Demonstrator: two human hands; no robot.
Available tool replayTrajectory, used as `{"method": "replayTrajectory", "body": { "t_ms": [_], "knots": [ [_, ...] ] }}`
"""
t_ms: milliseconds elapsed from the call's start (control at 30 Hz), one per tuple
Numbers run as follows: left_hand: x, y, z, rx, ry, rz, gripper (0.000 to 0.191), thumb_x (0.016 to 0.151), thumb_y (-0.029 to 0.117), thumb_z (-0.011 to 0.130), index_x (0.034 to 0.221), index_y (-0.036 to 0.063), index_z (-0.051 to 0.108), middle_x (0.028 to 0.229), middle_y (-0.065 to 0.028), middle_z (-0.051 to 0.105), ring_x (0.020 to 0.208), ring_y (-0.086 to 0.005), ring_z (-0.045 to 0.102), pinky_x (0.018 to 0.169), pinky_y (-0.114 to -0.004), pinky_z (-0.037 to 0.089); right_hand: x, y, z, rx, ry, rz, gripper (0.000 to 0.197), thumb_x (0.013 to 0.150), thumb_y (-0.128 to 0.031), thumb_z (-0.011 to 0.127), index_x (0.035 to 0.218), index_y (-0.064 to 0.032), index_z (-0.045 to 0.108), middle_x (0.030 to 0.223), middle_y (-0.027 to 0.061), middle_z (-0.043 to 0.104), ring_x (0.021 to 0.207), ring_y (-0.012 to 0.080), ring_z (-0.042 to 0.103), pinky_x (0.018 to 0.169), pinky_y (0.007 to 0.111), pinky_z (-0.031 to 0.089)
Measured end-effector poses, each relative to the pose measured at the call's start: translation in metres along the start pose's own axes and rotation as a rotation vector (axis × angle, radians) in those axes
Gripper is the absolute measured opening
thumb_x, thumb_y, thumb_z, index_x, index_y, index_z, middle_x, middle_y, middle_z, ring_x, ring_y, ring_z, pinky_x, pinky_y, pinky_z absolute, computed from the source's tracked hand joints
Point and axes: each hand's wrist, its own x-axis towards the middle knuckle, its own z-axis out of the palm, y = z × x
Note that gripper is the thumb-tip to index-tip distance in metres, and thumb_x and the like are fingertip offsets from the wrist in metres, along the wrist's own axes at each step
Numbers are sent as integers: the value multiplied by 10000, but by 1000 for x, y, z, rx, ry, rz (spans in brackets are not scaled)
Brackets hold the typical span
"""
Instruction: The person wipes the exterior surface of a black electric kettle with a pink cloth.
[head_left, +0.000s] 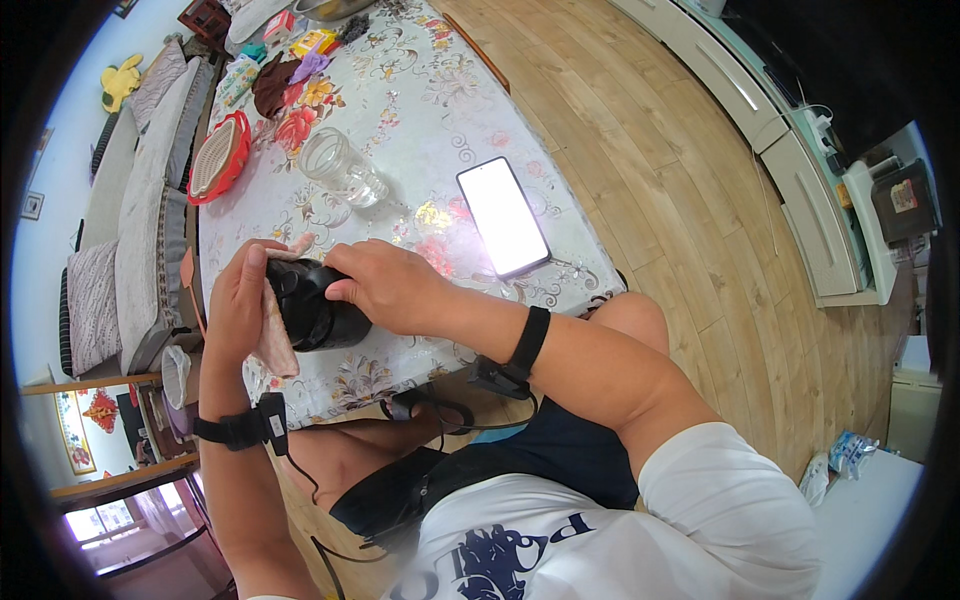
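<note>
My left hand (237, 304) presses a pink cloth (279, 339) to the side of a black lidded container (335, 324), which seems to be a bottle or tumbler. From the other side, my right hand (391, 286) grips the container's top, thumb and fingers closed on a dark part there. The container lies close to the near left corner of the table, partly covered by both hands. Beyond it stands a clear jar (341, 166) with its mouth uncovered. To the right, a smartphone (504, 217) lies face up with a bright white screen.
A floral tablecloth (405, 97) covers the table. A red-rimmed basket (220, 159) sits at its left edge; a brown cloth (274, 86), wipes pack (238, 79) and metal bowl (330, 9) lie farther off. A sofa (139, 202) runs along the left, and a low cabinet (750, 112) at right.
</note>
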Motion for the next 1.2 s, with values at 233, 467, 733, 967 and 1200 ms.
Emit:
{"method": "replayTrajectory", "body": {
  "t_ms": [233, 467, 733, 967, 1200],
  "knots": [
    [-21, 0, 8, 152, 112, 117, 590, 1159, 441, 355, 1379, -39, 619, 1304, -177, 674, 1237, -256, 615, 1107, -368, 426, 0, 1, 0, -6, -7, 5, 291, 1021, -311, 661, 1196, -84, 610, 1053, 170, 679, 1047, 418, 642, 898, 518, 512],
    [-42, 10, 21, 534, 214, 344, 737, 1114, 575, 401, 1548, -13, 498, 1523, -262, 531, 1404, -435, 510, 1179, -483, 383, 0, 0, 0, -5, -4, 3, 293, 1019, -305, 664, 1200, -80, 613, 1057, 170, 680, 1048, 417, 643, 902, 516, 515],
    [-46, 28, 36, 824, 256, 432, 834, 1077, 648, 423, 1585, -13, 443, 1576, -256, 494, 1471, -440, 454, 1201, -536, 332, 0, 2, 3, 21, 24, -28, 271, 1014, -281, 667, 1179, -72, 612, 1038, 176, 675, 1035, 421, 635, 891, 515, 511],
    [-29, 46, 36, 848, 170, 471, 694, 1016, 591, 586, 1387, 5, 583, 1369, -199, 608, 1311, -403, 546, 1103, -513, 389, 2, 2, 0, 40, 3, -36, 257, 1017, -259, 664, 1185, -69, 620, 1069, 209, 697, 1063, 446, 649, 910, 541, 522],
    [-8, 52, 33, 802, 31, 403, 439, 927, 465, 757, 1024, 56, 632, 1027, -112, 634, 1027, -350, 585, 887, -493, 427, 2, 4, 0, 44, 16, -75, 338, 1033, -245, 631, 1336, -96, 611, 1094, 220, 707, 1084, 456, 657, 927, 540, 524]
  ]
}}
